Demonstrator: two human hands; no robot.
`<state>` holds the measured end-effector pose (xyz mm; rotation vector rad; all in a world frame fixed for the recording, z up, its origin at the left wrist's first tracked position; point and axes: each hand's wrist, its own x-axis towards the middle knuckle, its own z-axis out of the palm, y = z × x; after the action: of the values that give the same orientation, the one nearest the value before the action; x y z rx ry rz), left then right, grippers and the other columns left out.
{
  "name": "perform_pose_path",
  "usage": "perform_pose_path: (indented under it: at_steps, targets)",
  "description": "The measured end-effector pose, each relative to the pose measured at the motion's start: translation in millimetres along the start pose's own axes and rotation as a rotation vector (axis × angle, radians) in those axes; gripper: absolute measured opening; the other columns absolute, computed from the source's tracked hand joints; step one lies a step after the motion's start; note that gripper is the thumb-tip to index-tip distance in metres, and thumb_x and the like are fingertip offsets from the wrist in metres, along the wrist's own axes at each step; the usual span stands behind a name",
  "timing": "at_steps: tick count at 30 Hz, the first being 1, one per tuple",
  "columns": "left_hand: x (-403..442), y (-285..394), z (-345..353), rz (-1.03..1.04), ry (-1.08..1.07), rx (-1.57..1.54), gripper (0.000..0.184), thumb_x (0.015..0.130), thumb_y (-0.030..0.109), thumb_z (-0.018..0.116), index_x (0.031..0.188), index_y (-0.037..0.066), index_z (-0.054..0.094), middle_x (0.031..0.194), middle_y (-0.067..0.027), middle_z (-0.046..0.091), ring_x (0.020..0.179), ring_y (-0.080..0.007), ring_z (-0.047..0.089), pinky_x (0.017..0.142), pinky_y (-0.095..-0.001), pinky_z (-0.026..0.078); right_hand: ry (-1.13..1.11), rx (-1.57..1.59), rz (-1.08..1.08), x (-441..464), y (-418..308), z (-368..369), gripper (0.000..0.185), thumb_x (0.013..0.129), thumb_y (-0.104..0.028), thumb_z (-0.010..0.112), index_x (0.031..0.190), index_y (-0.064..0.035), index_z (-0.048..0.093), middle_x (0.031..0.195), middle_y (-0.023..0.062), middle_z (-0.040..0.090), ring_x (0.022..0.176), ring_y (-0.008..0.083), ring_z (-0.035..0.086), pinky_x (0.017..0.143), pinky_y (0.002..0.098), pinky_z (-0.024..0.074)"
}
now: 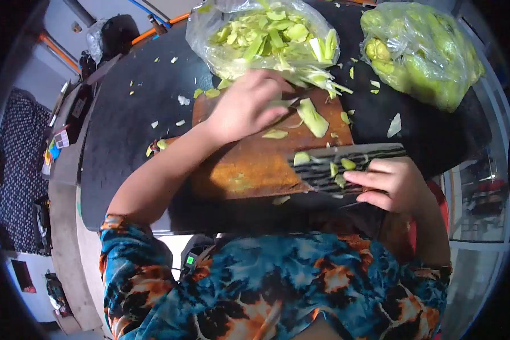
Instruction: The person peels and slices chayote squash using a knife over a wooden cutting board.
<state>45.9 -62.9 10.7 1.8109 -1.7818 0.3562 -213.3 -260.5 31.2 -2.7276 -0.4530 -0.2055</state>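
Note:
My right hand [388,184] grips a wide cleaver [323,170], its dark, striped blade lying over the right front part of the wooden cutting board [238,170]. Green bits stick to the blade. Over the back of the board, my left hand [255,105] has its fingers curled downward, slightly blurred; what is under them is hidden. Just right of it lies a flat pale green slice [313,118], and a smaller slice [275,134] rests below the hand. Behind the board, an open clear plastic bag [201,42] holds many green slices.
A second clear bag [425,54] with whole green vegetables sits at the back right of the dark round table [119,130]. Scraps are scattered around the board. A shelf with small items [65,127] stands beyond the table's left edge.

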Motion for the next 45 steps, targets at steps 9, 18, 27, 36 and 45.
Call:
perform_pose_path:
  at_steps: [9,18,27,36,45]
  targets:
    - [-43,-100,2,-0.722,-0.169,0.046,0.039,0.092,0.033,0.040,0.108,0.001,0.055,0.110,-0.0220,0.055,0.105,-0.0396,0.051,0.092,-0.0435,0.039,-0.131,0.125,-0.101,66,66,-3,0.036,0.073,-0.026,0.070,0.107,-0.0168,0.066,0.070,0.0066,0.059,0.063,0.0246,0.058,0.057,0.0346,0.0441]
    - [3,-99,35,-0.692,-0.216,0.137,0.047,0.089,0.038,0.043,0.107,-0.003,0.052,0.098,-0.0278,0.060,0.096,-0.0417,0.057,0.083,-0.0460,0.045,-0.169,0.262,-0.076,159,115,7,0.037,0.074,-0.021,0.072,0.110,-0.0151,0.066,0.085,0.0074,0.067,0.066,0.0150,0.059,0.064,0.0281,0.0463]
    - [2,-15,24,-0.618,0.440,-0.336,0.043,0.092,0.030,0.050,0.115,-0.006,0.048,0.100,-0.0277,0.058,0.099,-0.0373,0.058,0.085,-0.0394,0.044,-0.086,-0.152,-0.095,174,55,-45,0.027,0.077,-0.032,0.066,0.102,-0.0215,0.069,0.089,0.0058,0.068,0.080,0.0224,0.064,0.071,0.0324,0.0497]
    - [89,-110,-44,-0.453,0.322,0.137,0.030,0.093,0.028,0.046,0.106,0.006,0.061,0.090,-0.0156,0.064,0.088,-0.0283,0.061,0.079,-0.0354,0.046,0.186,0.052,-0.067,237,96,-70,0.030,0.085,-0.026,0.060,0.106,-0.0057,0.065,0.091,0.0108,0.067,0.082,0.0198,0.063,0.072,0.0295,0.0472]
    - [73,-46,-20,-0.485,0.002,0.063,0.035,0.085,0.037,0.056,0.103,0.008,0.061,0.099,-0.0165,0.059,0.089,-0.0340,0.059,0.077,-0.0425,0.048,-0.064,0.119,0.174,129,58,-87,0.026,0.082,-0.018,0.062,0.102,-0.0016,0.066,0.096,0.0120,0.068,0.087,0.0177,0.064,0.076,0.0294,0.0484]
